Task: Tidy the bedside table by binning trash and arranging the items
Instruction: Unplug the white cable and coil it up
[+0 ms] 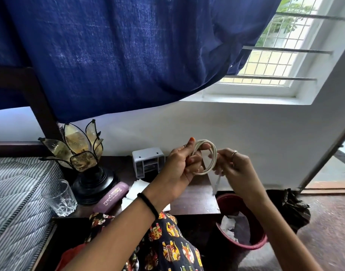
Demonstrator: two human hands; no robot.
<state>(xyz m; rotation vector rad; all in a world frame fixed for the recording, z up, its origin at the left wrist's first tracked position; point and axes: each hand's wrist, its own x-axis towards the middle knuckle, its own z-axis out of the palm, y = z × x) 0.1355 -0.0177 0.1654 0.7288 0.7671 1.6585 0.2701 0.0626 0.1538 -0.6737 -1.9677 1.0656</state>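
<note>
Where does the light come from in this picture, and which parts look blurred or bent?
Head view: daylight enters through the window at upper right, overexposed there; the dark table and lamp base stay dim. The cable's loose end below the right hand is motion-blurred. Wide-angle distortion curves the curtain hem and tilts the window bars.

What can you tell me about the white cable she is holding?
The cable is thin, off-white and smooth, like a charging lead. It is wound into a round coil of several loops, held up in the air above the table, touching nothing else. The left hand grips one side of the coil with curled fingers. The right hand pinches the other side. A loose end hangs down below the right hand, blurred, with what looks like a plug on it.
</note>
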